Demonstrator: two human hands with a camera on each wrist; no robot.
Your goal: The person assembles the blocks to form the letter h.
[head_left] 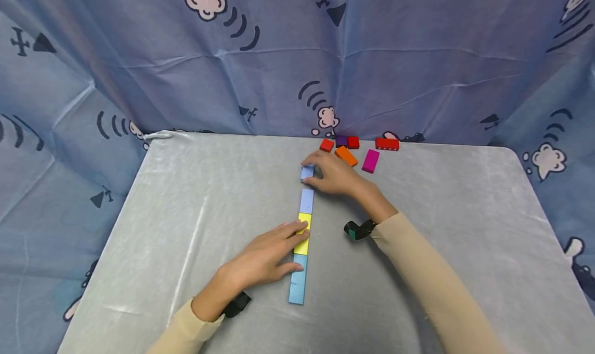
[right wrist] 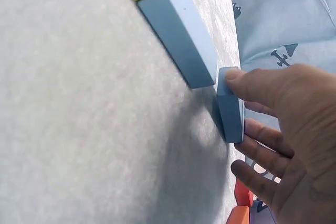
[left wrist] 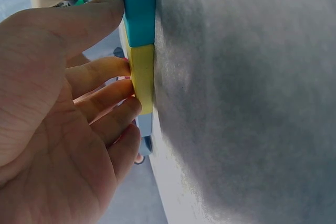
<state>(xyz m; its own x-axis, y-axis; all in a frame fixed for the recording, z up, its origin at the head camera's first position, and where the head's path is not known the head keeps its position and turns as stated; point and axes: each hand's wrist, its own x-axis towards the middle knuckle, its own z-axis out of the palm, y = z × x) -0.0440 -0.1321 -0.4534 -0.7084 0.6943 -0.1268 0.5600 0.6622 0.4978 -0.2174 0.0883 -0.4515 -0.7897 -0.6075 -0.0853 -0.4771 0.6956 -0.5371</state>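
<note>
A row of flat blocks runs up the table's middle in the head view: a light-blue block [head_left: 297, 288] nearest, a yellow block [head_left: 301, 247], then a periwinkle-blue block [head_left: 306, 201]. My left hand [head_left: 262, 258] rests along the row's left side, fingers extended. Its thumb touches the light-blue block, its fingertips the yellow one. Just beyond the far end, my right hand [head_left: 335, 174] pinches a second periwinkle-blue block [right wrist: 230, 111] between thumb and fingers. A small gap separates that block from the row.
Behind the right hand lie an orange block [head_left: 346, 156], a magenta block [head_left: 370, 161], a purple block [head_left: 341, 141] and several red blocks, one a longer red block [head_left: 387, 144]. A patterned blue curtain [head_left: 279, 75] hangs along the table's back edge.
</note>
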